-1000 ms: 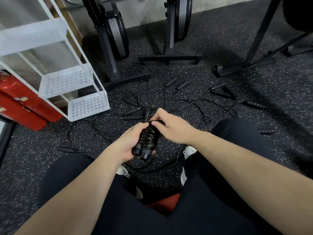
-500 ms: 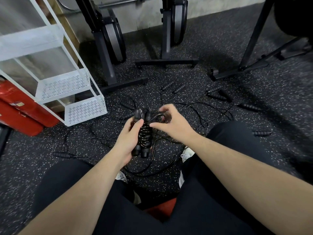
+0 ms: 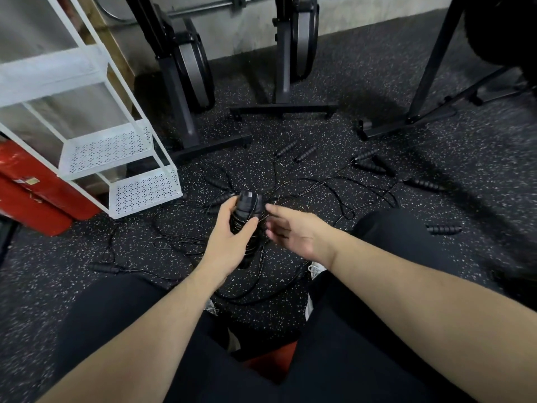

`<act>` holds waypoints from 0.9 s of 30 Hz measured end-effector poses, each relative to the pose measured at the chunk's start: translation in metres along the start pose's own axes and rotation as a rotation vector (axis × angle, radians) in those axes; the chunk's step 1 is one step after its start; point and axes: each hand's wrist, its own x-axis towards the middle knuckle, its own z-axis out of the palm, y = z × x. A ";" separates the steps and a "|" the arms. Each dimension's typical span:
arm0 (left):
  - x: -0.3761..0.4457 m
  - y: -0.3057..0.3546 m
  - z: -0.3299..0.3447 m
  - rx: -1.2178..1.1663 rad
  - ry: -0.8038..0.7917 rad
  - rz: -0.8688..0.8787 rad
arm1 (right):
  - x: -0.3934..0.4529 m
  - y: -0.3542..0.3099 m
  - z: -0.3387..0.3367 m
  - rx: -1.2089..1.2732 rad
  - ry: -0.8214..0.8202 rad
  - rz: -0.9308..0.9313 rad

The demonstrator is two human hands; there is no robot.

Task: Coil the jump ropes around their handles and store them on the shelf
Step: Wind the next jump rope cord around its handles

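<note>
1. My left hand point(image 3: 229, 245) gripped the pair of handles point(image 3: 245, 216), which stood upright with black rope coiled round them; the thumb lay across the coils on their 3 o'clock side, and the other fingers curled behind from 9 o'clock.
2. My right hand point(image 3: 293, 231) hovered just beside the bundle at its 3 o'clock, fingers loosely spread; the blur left me unsure whether the fingertips point(image 3: 271, 209) touched the rope.
3. Loose rope point(image 3: 261, 274) trailed from the bundle toward 6 o'clock onto the speckled floor point(image 3: 421, 82).
4. More jump ropes point(image 3: 369, 165) lay scattered on the floor from 12 to 3 o'clock of the bundle.
5. The white shelf point(image 3: 142, 191) stood at 10 o'clock, well apart from both hands.
</note>
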 end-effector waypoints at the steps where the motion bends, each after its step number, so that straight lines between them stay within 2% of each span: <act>1: 0.000 0.000 0.002 -0.003 -0.012 -0.001 | 0.001 -0.001 0.000 0.032 -0.012 -0.015; 6: 0.003 0.006 0.005 -0.063 0.001 -0.019 | -0.001 -0.001 0.002 0.029 -0.046 -0.131; 14: 0.000 0.005 -0.001 -0.156 0.030 -0.137 | -0.001 0.001 0.006 0.052 -0.144 -0.192; 20: 0.001 0.001 -0.004 -0.148 -0.023 -0.197 | 0.001 0.000 0.007 -0.277 -0.013 -0.397; 27: 0.001 0.003 0.000 -0.146 -0.025 -0.195 | 0.002 0.000 0.004 -0.696 0.048 -0.563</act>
